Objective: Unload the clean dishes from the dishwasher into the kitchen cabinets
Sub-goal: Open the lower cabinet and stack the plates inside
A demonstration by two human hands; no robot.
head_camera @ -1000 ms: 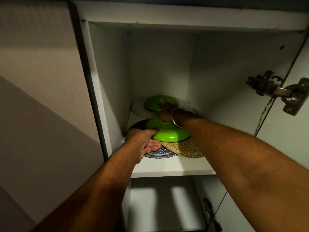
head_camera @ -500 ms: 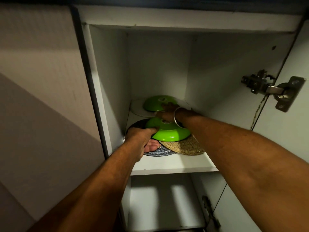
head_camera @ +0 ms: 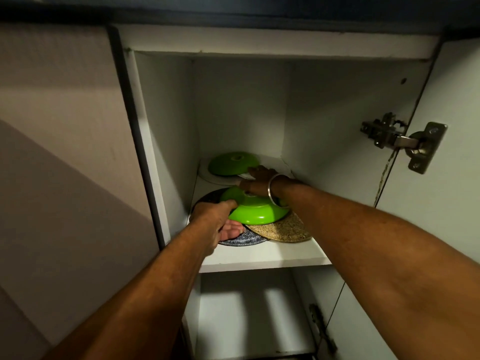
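Note:
Both arms reach up into an open white wall cabinet. A green bowl (head_camera: 255, 213) lies upside down at the front of the shelf (head_camera: 262, 257), on a dark speckled plate (head_camera: 242, 241) and a tan speckled plate (head_camera: 284, 231). My left hand (head_camera: 219, 220) grips the bowl's left rim, thumb on top, fingers under. My right hand (head_camera: 259, 179), with a metal bangle at the wrist, reaches over the bowl and touches the edge of a white plate (head_camera: 220, 179) at the back. A second green bowl (head_camera: 233, 163) sits upside down on that white plate.
The cabinet door (head_camera: 452, 178) stands open at the right, its metal hinge (head_camera: 400, 141) jutting out level with my right forearm. A closed cabinet front (head_camera: 65, 152) fills the left. A lower shelf compartment (head_camera: 249, 310) shows below.
The view has tilted slightly, so the shelf sits lower in frame. My right hand has shifted a little toward the back plate. My left hand keeps its grip on the front bowl.

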